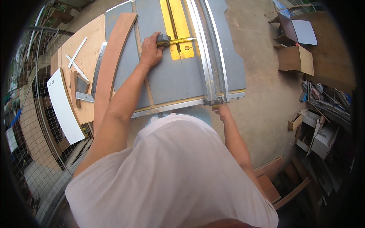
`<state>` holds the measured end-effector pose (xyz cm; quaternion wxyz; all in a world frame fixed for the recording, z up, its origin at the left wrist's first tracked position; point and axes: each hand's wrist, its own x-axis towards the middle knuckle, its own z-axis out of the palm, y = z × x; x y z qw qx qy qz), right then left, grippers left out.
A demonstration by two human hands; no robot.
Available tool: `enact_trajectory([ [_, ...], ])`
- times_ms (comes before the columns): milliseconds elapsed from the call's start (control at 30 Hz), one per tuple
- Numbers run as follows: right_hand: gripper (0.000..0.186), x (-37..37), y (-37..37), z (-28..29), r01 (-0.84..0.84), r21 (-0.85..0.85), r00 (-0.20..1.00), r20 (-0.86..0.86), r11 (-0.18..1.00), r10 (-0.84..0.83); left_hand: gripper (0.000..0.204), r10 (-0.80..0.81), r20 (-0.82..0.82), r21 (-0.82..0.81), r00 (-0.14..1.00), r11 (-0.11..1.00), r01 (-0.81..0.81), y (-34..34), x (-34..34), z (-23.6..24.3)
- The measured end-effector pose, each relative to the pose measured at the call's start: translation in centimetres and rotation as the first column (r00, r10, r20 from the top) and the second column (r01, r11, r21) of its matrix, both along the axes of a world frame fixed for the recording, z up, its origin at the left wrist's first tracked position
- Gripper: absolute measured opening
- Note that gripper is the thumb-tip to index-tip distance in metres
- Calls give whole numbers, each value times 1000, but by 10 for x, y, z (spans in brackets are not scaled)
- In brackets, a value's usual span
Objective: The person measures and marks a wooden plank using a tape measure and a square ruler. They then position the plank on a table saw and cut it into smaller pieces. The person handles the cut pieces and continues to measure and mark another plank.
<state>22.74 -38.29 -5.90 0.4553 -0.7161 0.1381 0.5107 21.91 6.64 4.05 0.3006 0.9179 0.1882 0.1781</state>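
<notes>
My left hand (151,51) is closed on a tape measure (164,40) with a dark and yellow case. Its yellow blade (183,40) runs right, across the yellow throat plate (183,53) of a grey table saw (167,78), as far as the silver rip fence (200,45). Down at the saw's front rail, my right hand (222,111) grips the fence's front clamp (215,102) from below, its fingers partly hidden. A long reddish-brown board (112,60) lies on the saw's left side, beneath my left forearm.
Left of the saw, a plywood surface (85,28) bears a metal ruler (99,66), white strips (78,51), a square (84,97) and a white panel (64,106). Wire mesh fencing (38,114) stands beyond. Cabinet pieces (296,60) and wood offcuts (268,186) lie on the right.
</notes>
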Motion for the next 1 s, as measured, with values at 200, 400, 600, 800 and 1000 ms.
enact_trajectory([
  [200,31,-1,-4,-8,-9,6,1000,15,1000,9,67,10,7,4,1000,1000,-10,-1,1,1],
  [400,32,-2,-5,-12,-17,-16,1000,24,1000,18,67,1,24,11,1000,1000,-2,-2,0,1],
  [600,33,0,-5,-12,-27,-18,999,33,999,28,68,6,26,35,1000,999,-7,-2,1,1],
  [800,32,2,-9,-11,-82,-23,996,25,996,83,68,4,33,47,999,999,-6,-3,2,0],
  [1000,33,7,-8,-6,-124,-10,992,10,992,124,67,6,24,40,1000,999,-7,-4,3,1],
])
